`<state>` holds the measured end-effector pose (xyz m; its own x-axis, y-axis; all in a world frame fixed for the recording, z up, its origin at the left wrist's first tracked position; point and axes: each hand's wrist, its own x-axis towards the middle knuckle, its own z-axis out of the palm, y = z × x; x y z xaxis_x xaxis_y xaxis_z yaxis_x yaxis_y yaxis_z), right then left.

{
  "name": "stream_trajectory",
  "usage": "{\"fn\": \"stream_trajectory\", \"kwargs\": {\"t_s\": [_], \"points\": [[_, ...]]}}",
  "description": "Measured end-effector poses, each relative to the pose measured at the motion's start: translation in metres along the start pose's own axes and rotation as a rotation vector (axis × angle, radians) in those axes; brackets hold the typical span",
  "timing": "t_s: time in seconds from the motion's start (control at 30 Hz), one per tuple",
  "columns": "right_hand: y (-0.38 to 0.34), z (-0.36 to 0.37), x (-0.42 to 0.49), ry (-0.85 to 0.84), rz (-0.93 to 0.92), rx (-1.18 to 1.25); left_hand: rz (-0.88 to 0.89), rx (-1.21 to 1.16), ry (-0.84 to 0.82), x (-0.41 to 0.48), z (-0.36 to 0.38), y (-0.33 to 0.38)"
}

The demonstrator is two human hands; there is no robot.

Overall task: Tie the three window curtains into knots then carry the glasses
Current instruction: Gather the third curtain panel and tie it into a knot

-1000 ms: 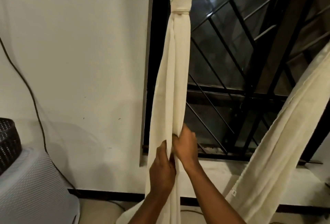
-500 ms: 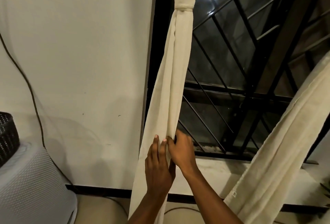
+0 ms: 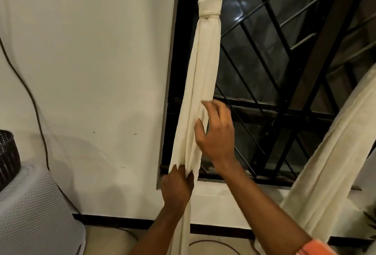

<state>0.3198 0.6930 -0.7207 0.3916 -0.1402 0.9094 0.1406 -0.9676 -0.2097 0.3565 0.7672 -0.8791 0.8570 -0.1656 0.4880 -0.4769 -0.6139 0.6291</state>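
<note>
Left grip (image 3: 177, 185) half inside curtain (image 3: 205, 67) folds

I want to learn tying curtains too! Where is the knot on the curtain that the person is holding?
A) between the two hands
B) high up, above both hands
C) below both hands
B: the knot wraps the curtain near the top, well above the right hand and the left hand gripping lower down.

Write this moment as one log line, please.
left hand: grips curtain low | right hand: fingers touch folds higher up | knot: tied above | second curtain: slants at right
</note>
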Motion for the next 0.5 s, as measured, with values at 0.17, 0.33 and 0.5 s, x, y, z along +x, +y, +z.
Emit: {"fn": "stream_trajectory", "kwargs": {"t_s": [0.17,0.33,0.5], "points": [[-0.010,0.000,0.075,-0.078,-0.255,-0.371,-0.015,0.096,-0.120,-0.004,0.000,0.005],[-0.014,0.005,0.088,-0.324,-0.278,-0.643,0.018,0.190,-0.212,-0.005,0.001,0.008],[-0.012,0.013,0.071,-0.579,-0.228,-0.625,0.047,0.270,-0.261,-0.004,-0.003,0.017]]}}
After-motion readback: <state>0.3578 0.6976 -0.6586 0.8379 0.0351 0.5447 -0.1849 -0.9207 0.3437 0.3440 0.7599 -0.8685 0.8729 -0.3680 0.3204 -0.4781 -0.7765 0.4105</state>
